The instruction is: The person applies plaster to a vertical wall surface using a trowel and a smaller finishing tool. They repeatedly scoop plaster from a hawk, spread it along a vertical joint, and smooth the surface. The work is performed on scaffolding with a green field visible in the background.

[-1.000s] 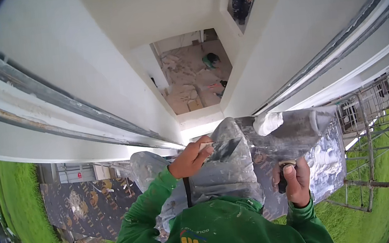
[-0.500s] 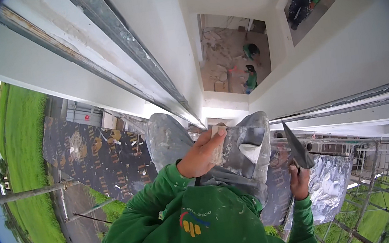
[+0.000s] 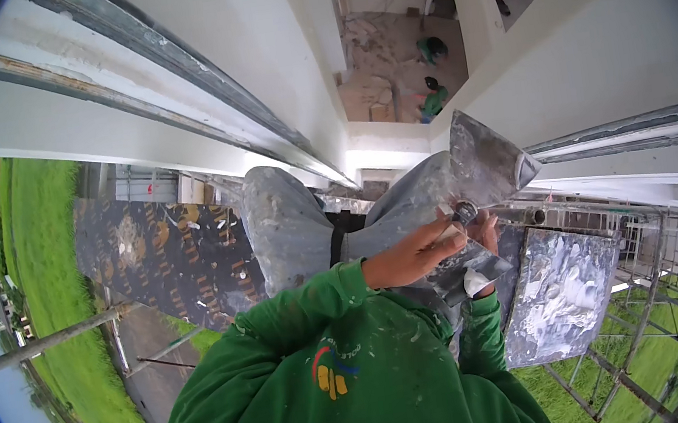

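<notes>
The trowel (image 3: 488, 159) stands blade-up beside the right knee (image 3: 435, 175), its handle (image 3: 465, 211) mostly hidden. The right hand (image 3: 487, 232), partly covered, is closed around that handle; the left hand (image 3: 414, 258) grips a plate (image 3: 484, 262) carrying white paste (image 3: 475, 282), its near edge hard to make out.

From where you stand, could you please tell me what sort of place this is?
Likely a building site: scaffold poles, a white-smeared board and a wide metal blade are in view.
</notes>
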